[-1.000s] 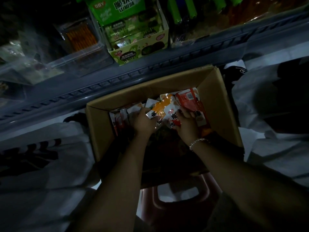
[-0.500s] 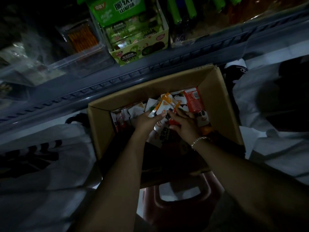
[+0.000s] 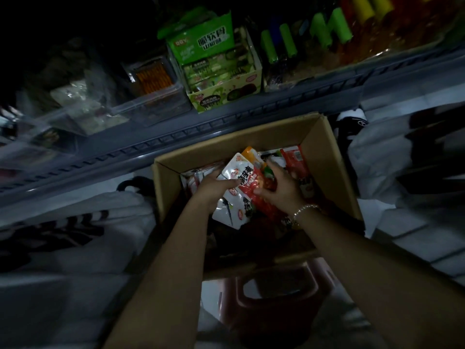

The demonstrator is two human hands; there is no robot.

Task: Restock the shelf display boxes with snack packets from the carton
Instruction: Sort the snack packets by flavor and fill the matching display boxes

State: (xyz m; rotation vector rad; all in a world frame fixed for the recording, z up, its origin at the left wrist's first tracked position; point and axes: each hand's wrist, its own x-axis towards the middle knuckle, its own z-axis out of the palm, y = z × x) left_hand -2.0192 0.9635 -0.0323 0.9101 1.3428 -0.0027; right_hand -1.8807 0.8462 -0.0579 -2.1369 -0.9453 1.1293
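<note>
At centre frame, inside the carton (image 3: 324, 157), the left hand (image 3: 214, 188) curls round a white packet (image 3: 234, 190) and the right hand (image 3: 279, 187) grips red packets (image 3: 261, 195). The bundle's long axis points up-frame toward the green display box (image 3: 226, 94), above both hands.

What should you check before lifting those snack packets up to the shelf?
1. Left hand grips the white packets: ok.
2. Right hand grips the red packets: ok.
3. Bunch clear of the carton walls: ok.
4. Room in the green display box: not ok, looks full.
5. Room in the clear box: cannot tell, too dark.
</note>
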